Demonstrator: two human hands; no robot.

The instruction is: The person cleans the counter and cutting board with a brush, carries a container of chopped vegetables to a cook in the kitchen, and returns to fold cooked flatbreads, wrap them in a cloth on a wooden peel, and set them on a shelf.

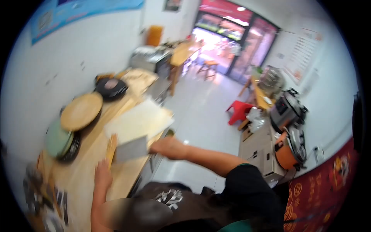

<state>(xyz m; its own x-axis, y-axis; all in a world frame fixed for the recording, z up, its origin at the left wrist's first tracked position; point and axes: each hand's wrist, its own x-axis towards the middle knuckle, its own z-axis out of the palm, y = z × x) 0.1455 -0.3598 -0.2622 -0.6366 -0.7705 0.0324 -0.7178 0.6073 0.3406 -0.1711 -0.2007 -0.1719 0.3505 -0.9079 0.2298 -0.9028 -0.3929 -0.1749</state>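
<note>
Left hand at a yellow strip, right hand clamped round a cleaver, above the bench.
From the left, the round wooden disc (81, 111) bounds the far side of the bench (79, 176); the left hand (103, 174) meets the lower end of the yellow strip (112, 149), and whether its fingers grip or only press, I cannot tell. The strip looks light and fairly soft, best steadied at that end, fingertips clear of the steel. Beside it, the broad blade of the cleaver (132, 149) looks stiff and weighty, safest held by the handle, where the right hand (169, 148) is closed. The pale sheet (140, 120) lies just beyond the blade; rightward, past the bench edge, open floor (206, 127) leaves elbow room.
</note>
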